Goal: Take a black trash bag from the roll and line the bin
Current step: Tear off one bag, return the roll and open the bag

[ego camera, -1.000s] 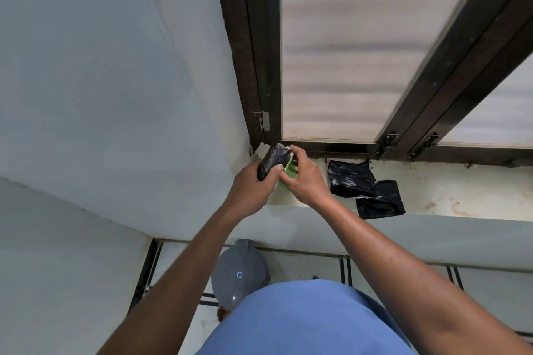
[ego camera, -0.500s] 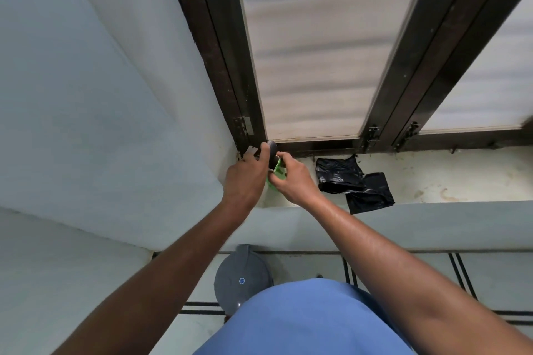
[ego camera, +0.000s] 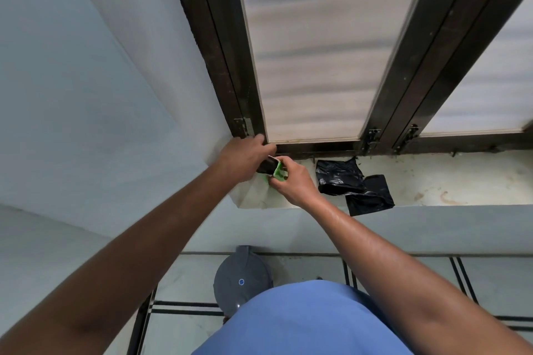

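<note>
At the left corner of the window sill (ego camera: pixel 432 190), both hands meet over a black trash bag roll (ego camera: pixel 266 166). My left hand (ego camera: pixel 245 157) covers and grips the roll from above. The green wrapper (ego camera: pixel 279 172) at the roll's end is pinched by my right hand (ego camera: pixel 294 181). A folded black trash bag (ego camera: pixel 353 184) lies loose on the sill just right of my right hand. The grey bin with its closed lid (ego camera: pixel 240 274) stands on the floor below, partly hidden by my blue shirt.
A dark-framed window with frosted panes (ego camera: pixel 311 52) rises behind the sill, with latches (ego camera: pixel 372 138) at its bottom rail. A pale wall (ego camera: pixel 86 95) closes the left side. Tiled floor with dark lines (ego camera: pixel 184 305) surrounds the bin.
The hands moved the roll down and back toward the sill's left corner. My left hand turned over the roll, covering most of it.
</note>
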`<state>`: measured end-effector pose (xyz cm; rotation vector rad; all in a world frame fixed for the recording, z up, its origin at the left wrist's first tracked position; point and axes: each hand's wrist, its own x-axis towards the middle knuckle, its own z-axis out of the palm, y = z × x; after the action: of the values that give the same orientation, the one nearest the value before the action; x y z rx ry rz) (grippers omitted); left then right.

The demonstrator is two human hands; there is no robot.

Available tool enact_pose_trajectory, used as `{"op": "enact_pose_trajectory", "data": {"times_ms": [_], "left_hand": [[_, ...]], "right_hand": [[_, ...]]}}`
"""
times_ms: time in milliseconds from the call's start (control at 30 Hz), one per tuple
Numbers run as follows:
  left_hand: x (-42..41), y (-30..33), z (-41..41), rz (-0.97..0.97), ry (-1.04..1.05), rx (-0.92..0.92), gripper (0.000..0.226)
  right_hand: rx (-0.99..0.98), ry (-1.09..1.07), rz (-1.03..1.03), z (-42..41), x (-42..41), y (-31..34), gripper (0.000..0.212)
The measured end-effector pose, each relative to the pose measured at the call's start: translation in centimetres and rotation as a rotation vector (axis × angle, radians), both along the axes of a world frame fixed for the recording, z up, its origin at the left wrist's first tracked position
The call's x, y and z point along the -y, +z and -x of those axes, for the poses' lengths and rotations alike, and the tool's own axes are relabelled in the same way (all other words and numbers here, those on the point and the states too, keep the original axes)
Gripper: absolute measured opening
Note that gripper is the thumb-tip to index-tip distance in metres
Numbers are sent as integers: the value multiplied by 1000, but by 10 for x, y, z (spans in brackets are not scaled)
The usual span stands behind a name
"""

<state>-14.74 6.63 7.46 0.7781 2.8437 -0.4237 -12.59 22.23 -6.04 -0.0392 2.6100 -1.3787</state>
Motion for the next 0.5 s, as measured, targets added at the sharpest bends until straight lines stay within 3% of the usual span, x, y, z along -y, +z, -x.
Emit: {"op": "enact_pose_trajectory", "data": {"times_ms": [67,133,267,333,400,500], "left_hand": [[1,4,8,-208,52,4,74],[1,5,12,-328,137,-40,73],[-1,-2,4,-343,380,27,25],[-2,-9,-4,-330,518,159,15],[-2,-21,-13,-396,682,396,18],[-2,-46,-24,-838,989,718,17]], "right_hand": [[15,-23,10,1,-2,0,56],[15,-52,11,1,-5,0,54],[-7,-72,-19,-1,-5,0,51],[-5,-80,-20,-1,-5,0,52],[10,-98,-10,0,-6,-3,56],[73,-175,59,1,-7,-5,70]]}}
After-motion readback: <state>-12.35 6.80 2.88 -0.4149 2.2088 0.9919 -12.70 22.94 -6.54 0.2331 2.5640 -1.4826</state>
